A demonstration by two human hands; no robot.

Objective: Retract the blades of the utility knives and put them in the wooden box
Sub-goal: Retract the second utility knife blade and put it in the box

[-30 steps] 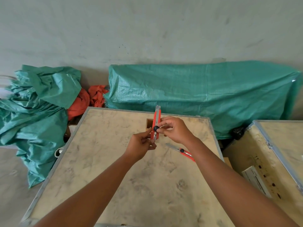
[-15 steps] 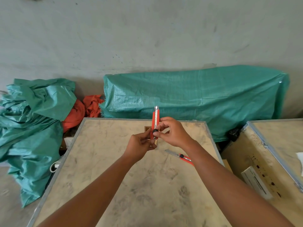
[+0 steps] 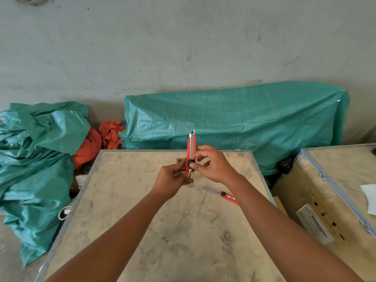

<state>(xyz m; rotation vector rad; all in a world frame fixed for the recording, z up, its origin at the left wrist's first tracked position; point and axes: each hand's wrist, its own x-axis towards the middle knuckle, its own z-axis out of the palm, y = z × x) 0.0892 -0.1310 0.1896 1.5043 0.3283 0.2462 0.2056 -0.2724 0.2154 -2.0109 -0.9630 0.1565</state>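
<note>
A scuffed, pale table [image 3: 162,231] with a metal rim stands before a grey wall. Both arms reach forward: the left hand [image 3: 173,177] pinches the base of an upright orange knife [image 3: 191,151], the right hand [image 3: 213,165] curls fingers around its black knob. A second knife [image 3: 220,193], blade out, lies flat just beside the right wrist. The wooden box [image 3: 180,160] peeks out behind the hands.

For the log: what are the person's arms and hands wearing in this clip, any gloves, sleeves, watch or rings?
Nothing visible is worn. The left hand and right hand are both bare, without gloves. Both forearms are uncovered right up to the bottom edge of the picture, so no sleeve shows. No watch, band or bracelet sits at either wrist, and no ring can be made out on the fingers that face the camera.
</note>
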